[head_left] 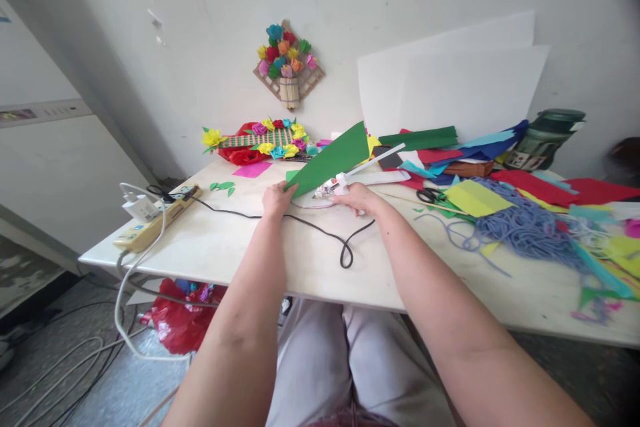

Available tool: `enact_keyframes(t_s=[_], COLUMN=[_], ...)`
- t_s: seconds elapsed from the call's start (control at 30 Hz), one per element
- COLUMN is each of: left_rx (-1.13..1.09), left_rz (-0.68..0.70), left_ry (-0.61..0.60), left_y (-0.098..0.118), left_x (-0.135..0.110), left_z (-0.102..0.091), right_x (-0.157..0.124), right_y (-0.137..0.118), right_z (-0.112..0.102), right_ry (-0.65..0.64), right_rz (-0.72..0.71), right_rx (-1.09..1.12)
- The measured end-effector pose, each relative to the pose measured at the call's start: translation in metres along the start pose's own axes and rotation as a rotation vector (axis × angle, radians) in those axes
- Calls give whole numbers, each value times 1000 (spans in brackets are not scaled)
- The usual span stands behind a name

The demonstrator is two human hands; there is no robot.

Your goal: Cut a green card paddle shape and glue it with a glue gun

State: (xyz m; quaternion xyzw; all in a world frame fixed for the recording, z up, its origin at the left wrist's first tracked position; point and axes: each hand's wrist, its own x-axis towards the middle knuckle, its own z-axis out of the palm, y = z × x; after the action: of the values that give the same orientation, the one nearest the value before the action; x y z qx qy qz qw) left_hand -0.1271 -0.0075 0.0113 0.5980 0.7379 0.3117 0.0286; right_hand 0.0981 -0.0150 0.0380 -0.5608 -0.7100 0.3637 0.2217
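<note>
My left hand point(279, 200) pinches the near corner of a green paper sheet point(334, 157) that tilts up off the white table point(280, 253). My right hand point(356, 198) is closed round a white glue gun point(336, 185) whose long glue stick point(383, 159) points away to the right. The gun's nozzle sits close to the green sheet's lower edge. A black cord point(320, 233) runs from the gun across the table between my arms.
A power strip point(155, 221) with plugs lies at the table's left edge. Paper flower crafts point(260, 141) sit at the back, another point(287, 63) hangs on the wall. Coloured paper sheets point(450, 147), scissors point(433, 195) and blue yarn point(525, 227) cover the right side.
</note>
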Motion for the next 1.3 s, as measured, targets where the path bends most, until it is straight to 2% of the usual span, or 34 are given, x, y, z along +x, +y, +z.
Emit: enact_keyframes(t_s=[1.3], left_rx=[46], left_rz=[2], left_ry=[-19], left_y=[3], left_x=[-2], left_z=[-3], right_x=[-14], right_y=[-1], right_z=[-15], right_ry=[48], right_rz=[74], right_rx=[65])
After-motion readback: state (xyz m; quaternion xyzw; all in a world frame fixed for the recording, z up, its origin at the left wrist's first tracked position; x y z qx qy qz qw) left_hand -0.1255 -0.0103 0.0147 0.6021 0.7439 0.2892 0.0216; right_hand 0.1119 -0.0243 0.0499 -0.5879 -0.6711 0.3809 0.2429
